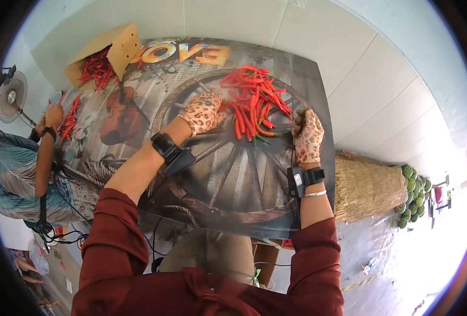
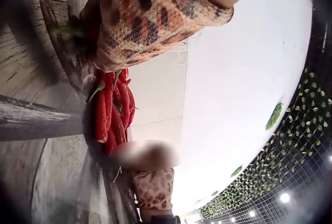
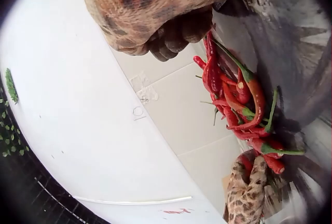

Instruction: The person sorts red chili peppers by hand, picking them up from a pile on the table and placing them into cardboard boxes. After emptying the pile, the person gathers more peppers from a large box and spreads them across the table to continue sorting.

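Red chili peppers point(image 1: 252, 105) with green stems lie in a loose pile on the printed tabletop point(image 1: 220, 174). At its left side is my left hand point(image 1: 204, 112) in a leopard-print glove; in the right wrist view this hand point(image 3: 246, 195) pinches a red pepper point(image 3: 246, 163) between thumb and finger. My right hand point(image 1: 308, 138), gloved alike with dark fingertips bare, is beside the pile's right edge. The right wrist view shows its fingers point(image 3: 179, 35) curled in; their inner side is hidden. A long-stemmed pepper point(image 3: 255, 93) lies just below it.
An open cardboard box point(image 1: 125, 50) of red peppers lies at the table's far left. Near it, another person point(image 1: 28, 158) has hands over a smaller pepper pile point(image 1: 69, 120). A straw-coloured roll point(image 1: 367, 187) and watermelons point(image 1: 415, 195) are beyond the table's right side.
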The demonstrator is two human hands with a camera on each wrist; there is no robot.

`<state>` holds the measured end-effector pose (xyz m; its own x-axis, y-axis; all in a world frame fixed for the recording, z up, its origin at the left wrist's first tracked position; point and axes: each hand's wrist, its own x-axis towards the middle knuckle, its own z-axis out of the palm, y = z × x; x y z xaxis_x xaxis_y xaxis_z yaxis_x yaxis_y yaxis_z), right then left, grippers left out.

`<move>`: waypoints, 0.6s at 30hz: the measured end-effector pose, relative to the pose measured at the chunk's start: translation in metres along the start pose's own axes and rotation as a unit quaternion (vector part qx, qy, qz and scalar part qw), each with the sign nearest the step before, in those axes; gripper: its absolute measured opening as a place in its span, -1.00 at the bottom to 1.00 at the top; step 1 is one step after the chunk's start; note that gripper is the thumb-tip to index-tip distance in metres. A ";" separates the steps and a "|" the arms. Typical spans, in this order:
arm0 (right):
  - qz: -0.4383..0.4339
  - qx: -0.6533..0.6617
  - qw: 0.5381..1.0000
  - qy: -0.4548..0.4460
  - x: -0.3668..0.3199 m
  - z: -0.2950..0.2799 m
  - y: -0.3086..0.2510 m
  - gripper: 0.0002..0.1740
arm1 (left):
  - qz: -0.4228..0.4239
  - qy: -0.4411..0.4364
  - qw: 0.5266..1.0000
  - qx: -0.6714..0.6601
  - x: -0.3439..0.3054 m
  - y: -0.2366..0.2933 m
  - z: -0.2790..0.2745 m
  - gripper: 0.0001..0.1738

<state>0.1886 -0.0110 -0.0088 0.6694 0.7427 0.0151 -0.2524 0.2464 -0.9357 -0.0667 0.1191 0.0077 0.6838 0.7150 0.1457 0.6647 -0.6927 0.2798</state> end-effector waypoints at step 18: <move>-0.012 -0.015 0.999 -0.027 0.011 -0.006 0.007 -0.74 | 0.141 0.053 0.987 0.048 0.168 -0.004 -0.011 -0.59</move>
<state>0.1982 -0.0050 -0.0172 0.6357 0.7698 0.0563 -0.2145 0.2463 -0.9452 0.0423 0.2432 0.0420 0.8145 0.4939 0.3045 0.4806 -0.8683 0.1229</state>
